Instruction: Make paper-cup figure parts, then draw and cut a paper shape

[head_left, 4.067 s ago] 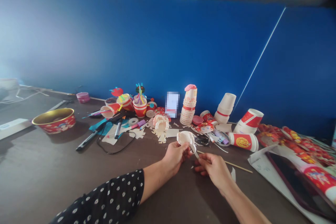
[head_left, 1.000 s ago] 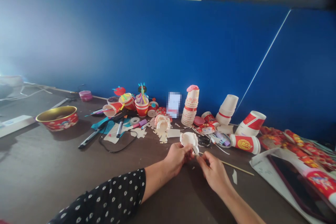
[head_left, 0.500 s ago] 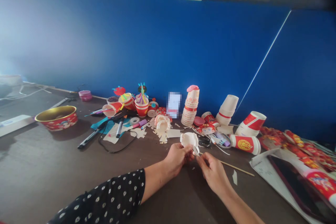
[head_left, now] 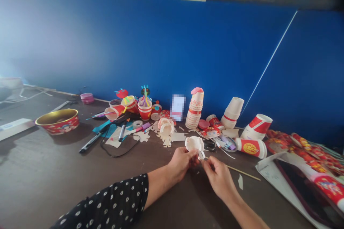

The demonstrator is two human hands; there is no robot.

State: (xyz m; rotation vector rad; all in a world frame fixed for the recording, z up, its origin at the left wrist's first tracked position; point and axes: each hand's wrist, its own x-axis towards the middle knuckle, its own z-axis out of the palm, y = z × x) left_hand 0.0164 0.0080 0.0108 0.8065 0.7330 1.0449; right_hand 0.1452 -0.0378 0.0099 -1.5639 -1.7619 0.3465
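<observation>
A white paper cup (head_left: pixel 194 144) with a cut, jagged rim is in my left hand (head_left: pixel 182 161), thumb pressed on its near side. My right hand (head_left: pixel 217 175) has thumb and forefinger pinched at a small curled flap (head_left: pixel 201 155) on the cup's right edge. The fingers hide the underside of the cup. A thin wooden stick (head_left: pixel 243 173) passes behind my right hand; whether any finger touches it I cannot tell. Just beyond the cup are a cut-out cup shape (head_left: pixel 166 136) with tabs and a white paper piece (head_left: pixel 177 136).
A stack of paper cups (head_left: pixel 194 114) stands at the back. More cups (head_left: pixel 251 147) lie to the right, beside a dark phone (head_left: pixel 303 189) on a white box. Leftward are pens (head_left: pixel 91 142), a tape roll (head_left: pixel 138 124) and a red bowl (head_left: pixel 57 126) with a gold inside.
Both hands stay almost in place. The cup has tilted slightly, and the flap at the right fingertips has shifted a little.
</observation>
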